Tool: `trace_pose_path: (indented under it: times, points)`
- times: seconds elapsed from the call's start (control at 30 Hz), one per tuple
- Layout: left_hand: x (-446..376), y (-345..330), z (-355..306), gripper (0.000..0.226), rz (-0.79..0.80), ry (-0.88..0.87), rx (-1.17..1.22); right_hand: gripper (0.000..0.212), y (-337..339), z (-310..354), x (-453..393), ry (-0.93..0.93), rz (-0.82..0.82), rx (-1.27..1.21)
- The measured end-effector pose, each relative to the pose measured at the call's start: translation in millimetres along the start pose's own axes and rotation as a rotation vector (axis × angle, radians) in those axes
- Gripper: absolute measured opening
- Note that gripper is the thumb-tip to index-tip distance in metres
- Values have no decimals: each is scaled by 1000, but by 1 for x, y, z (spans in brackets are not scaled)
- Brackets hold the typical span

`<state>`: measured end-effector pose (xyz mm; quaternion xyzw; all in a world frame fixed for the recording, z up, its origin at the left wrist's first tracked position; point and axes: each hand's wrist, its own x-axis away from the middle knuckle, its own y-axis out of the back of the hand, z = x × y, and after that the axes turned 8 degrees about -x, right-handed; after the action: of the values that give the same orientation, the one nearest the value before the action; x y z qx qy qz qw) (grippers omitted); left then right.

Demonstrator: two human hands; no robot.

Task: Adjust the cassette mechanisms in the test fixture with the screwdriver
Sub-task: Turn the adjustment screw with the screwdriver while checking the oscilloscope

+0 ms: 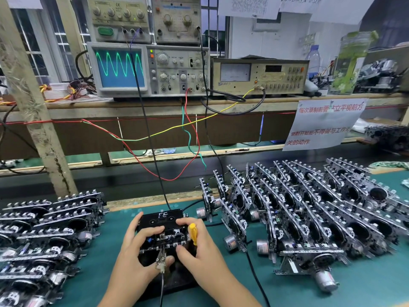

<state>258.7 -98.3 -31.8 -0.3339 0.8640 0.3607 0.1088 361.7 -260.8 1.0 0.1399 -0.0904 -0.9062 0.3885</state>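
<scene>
My hands sit in a thin lane of bare green mat (106, 240), with a crowd of metal parts (44, 235) close on my left and a bigger crowd (309, 218) close on my right. Wires (155, 151) hang down in front of me. A black cord (256, 275) runs by my right wrist.

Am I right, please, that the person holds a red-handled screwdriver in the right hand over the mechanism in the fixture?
Not quite: the head view shows the screwdriver handle is yellow, not red. The right hand does hold it over the mechanism.
</scene>
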Motion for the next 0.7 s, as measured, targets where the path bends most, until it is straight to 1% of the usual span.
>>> trace_pose_path:
  times: [0.7]
  points:
    - [1, 2, -4, 68, -32, -4, -17, 48, 0, -2, -1, -21, 8, 5]
